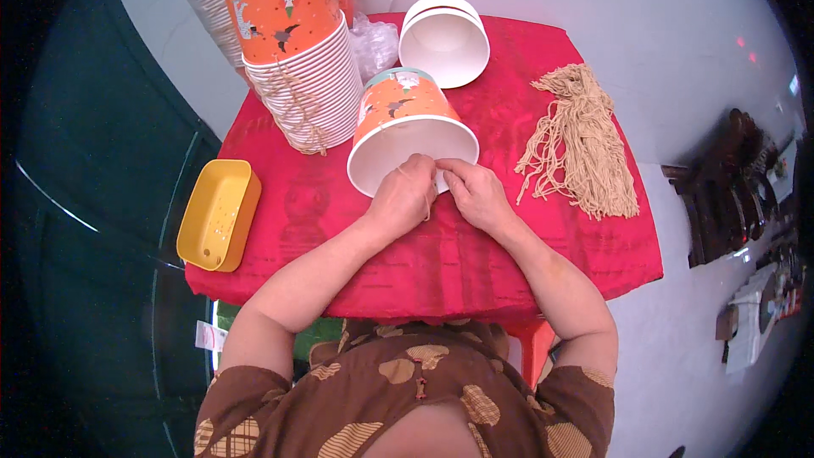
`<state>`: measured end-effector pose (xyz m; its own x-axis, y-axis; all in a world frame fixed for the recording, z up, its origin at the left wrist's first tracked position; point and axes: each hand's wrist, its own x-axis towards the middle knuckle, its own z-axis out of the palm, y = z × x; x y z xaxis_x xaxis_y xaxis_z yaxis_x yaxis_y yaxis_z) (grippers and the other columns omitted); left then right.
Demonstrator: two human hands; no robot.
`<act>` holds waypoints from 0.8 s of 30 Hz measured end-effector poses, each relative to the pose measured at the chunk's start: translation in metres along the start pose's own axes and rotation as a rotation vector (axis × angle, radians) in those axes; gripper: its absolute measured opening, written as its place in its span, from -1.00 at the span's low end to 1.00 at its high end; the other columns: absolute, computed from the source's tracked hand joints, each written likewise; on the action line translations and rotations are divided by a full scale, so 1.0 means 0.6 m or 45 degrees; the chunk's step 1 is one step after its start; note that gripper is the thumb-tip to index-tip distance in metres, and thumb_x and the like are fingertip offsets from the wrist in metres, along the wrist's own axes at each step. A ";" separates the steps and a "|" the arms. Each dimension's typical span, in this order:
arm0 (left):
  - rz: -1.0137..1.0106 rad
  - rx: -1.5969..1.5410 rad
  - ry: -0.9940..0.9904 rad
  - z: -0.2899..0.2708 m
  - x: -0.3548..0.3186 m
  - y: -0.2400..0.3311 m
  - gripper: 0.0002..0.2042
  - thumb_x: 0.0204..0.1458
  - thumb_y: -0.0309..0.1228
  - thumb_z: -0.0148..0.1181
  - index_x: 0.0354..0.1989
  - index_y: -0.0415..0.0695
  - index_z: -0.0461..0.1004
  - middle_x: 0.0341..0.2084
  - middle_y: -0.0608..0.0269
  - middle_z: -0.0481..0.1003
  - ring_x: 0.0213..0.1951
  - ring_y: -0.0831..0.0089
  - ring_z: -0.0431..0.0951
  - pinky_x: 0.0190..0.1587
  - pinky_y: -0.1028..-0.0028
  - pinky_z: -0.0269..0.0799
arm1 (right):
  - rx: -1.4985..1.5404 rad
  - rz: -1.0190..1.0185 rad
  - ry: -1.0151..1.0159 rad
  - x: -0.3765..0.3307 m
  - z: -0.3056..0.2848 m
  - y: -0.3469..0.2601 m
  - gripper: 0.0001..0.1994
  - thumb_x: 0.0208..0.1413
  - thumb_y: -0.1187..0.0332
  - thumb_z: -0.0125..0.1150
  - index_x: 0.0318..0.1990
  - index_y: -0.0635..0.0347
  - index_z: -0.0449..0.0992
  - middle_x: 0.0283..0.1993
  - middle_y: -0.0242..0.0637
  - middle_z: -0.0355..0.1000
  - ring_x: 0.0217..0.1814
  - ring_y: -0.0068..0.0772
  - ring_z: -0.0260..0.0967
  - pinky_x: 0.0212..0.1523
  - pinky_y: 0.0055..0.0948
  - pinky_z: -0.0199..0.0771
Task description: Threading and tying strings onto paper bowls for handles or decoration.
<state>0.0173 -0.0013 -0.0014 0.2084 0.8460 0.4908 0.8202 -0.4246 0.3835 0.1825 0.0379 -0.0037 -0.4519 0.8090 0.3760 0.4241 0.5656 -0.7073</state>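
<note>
An orange printed paper bucket (407,104) lies on its side on the table, its white open mouth turned toward me. My left hand (404,197) is closed at the lower rim, and a thin beige string (428,207) shows beside its fingers. Against it, my right hand (476,193) pinches at the same part of the rim; what lies between its fingertips is hidden. To the right of my hands spreads a bundle of beige strings (589,144). A tall stack of nested paper buckets (305,89) stands at the left, with strings hanging down its side.
Two nested white-mouthed buckets (445,47) lie at the back of the red-covered table (381,263). Crumpled clear plastic (373,44) sits beside the stack. A yellow plastic tub (219,216) is at the left edge. More wrapped buckets (203,0) stand behind the stack.
</note>
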 end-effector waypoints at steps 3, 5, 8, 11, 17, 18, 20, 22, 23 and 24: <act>-0.052 -0.164 0.025 -0.003 -0.001 0.002 -0.86 0.03 -0.52 0.14 -0.29 -0.24 0.33 -0.48 -0.11 0.46 -0.41 -0.10 0.51 -0.36 0.10 0.41 | 0.050 -0.007 -0.039 0.000 -0.005 0.000 -0.72 0.18 0.32 -0.04 -0.05 0.16 0.52 -0.17 0.07 0.49 -0.11 0.10 0.45 -0.12 -0.07 0.43; -0.077 -0.174 -0.033 -0.004 0.000 0.001 -0.89 0.05 -0.50 0.06 -0.29 -0.24 0.31 -0.42 -0.14 0.47 -0.40 -0.11 0.52 -0.37 0.09 0.42 | 0.077 -0.010 -0.067 0.001 -0.006 0.005 -0.72 0.18 0.32 -0.05 -0.04 0.16 0.51 -0.16 0.05 0.49 -0.08 0.10 0.44 -0.10 -0.07 0.42; -0.096 -0.237 -0.052 -0.005 -0.001 0.000 -0.90 0.08 -0.48 0.06 -0.28 -0.21 0.32 -0.51 -0.10 0.48 -0.42 -0.11 0.53 -0.41 0.08 0.42 | 0.107 -0.066 -0.092 0.003 -0.008 0.013 -0.72 0.18 0.33 -0.05 -0.02 0.15 0.50 -0.17 0.03 0.49 -0.08 0.09 0.44 -0.09 -0.07 0.41; -0.050 -0.253 -0.028 -0.007 -0.002 -0.001 -0.90 0.10 -0.46 0.06 -0.29 -0.20 0.32 -0.56 -0.08 0.47 -0.45 -0.11 0.53 -0.44 0.09 0.41 | 0.120 -0.065 -0.176 0.005 -0.015 0.010 -0.73 0.18 0.33 -0.05 -0.05 0.16 0.51 -0.19 0.02 0.50 -0.11 0.08 0.44 -0.11 -0.09 0.41; -0.025 -0.292 -0.022 -0.009 -0.004 -0.006 -0.90 0.09 -0.47 0.09 -0.31 -0.19 0.32 -0.55 -0.08 0.47 -0.45 -0.07 0.54 -0.45 0.12 0.41 | 0.149 0.042 -0.319 0.008 -0.027 -0.012 -0.77 0.14 0.32 0.03 -0.17 0.19 0.55 -0.27 0.01 0.51 -0.17 0.03 0.46 -0.16 -0.12 0.42; -0.024 -0.293 -0.022 -0.010 -0.004 -0.005 -0.90 0.09 -0.47 0.09 -0.31 -0.19 0.32 -0.55 -0.08 0.47 -0.45 -0.07 0.54 -0.45 0.12 0.41 | 0.159 0.011 -0.281 0.007 -0.026 -0.011 -0.79 0.13 0.32 0.05 -0.21 0.22 0.54 -0.30 0.01 0.50 -0.20 0.03 0.46 -0.19 -0.12 0.42; -0.030 -0.289 -0.036 -0.012 -0.002 -0.004 -0.90 0.08 -0.46 0.11 -0.31 -0.19 0.33 -0.54 -0.06 0.48 -0.43 -0.05 0.54 -0.43 0.13 0.41 | 0.167 -0.020 -0.242 0.006 -0.024 -0.004 -0.81 0.12 0.33 0.06 -0.25 0.24 0.54 -0.34 0.01 0.50 -0.24 0.04 0.47 -0.22 -0.12 0.43; -0.100 -0.332 -0.081 -0.019 -0.002 -0.002 -0.90 0.07 -0.47 0.11 -0.31 -0.20 0.34 -0.53 -0.05 0.49 -0.42 -0.04 0.55 -0.42 0.16 0.42 | 0.148 -0.018 -0.207 0.005 -0.022 0.006 -0.83 0.09 0.36 0.08 -0.33 0.29 0.51 -0.41 0.02 0.48 -0.31 0.04 0.47 -0.29 -0.12 0.42; -0.176 -0.370 -0.125 -0.023 -0.004 -0.002 -0.90 0.07 -0.47 0.12 -0.32 -0.21 0.36 -0.52 -0.03 0.49 -0.42 -0.02 0.55 -0.40 0.18 0.43 | 0.149 -0.020 -0.209 0.005 -0.020 0.004 -0.83 0.09 0.36 0.08 -0.33 0.29 0.51 -0.41 0.02 0.48 -0.31 0.04 0.47 -0.29 -0.12 0.42; -0.179 -0.369 -0.123 -0.023 -0.004 -0.005 -0.90 0.07 -0.47 0.12 -0.32 -0.21 0.36 -0.52 -0.03 0.49 -0.42 -0.02 0.55 -0.40 0.18 0.43 | 0.150 -0.028 -0.194 0.005 -0.018 0.003 -0.83 0.08 0.37 0.08 -0.35 0.30 0.49 -0.42 0.02 0.47 -0.34 0.04 0.46 -0.32 -0.13 0.42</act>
<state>0.0073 -0.0067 0.0068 0.1648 0.9237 0.3459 0.6615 -0.3637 0.6558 0.1905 0.0428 0.0027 -0.5772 0.7581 0.3034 0.3223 0.5529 -0.7684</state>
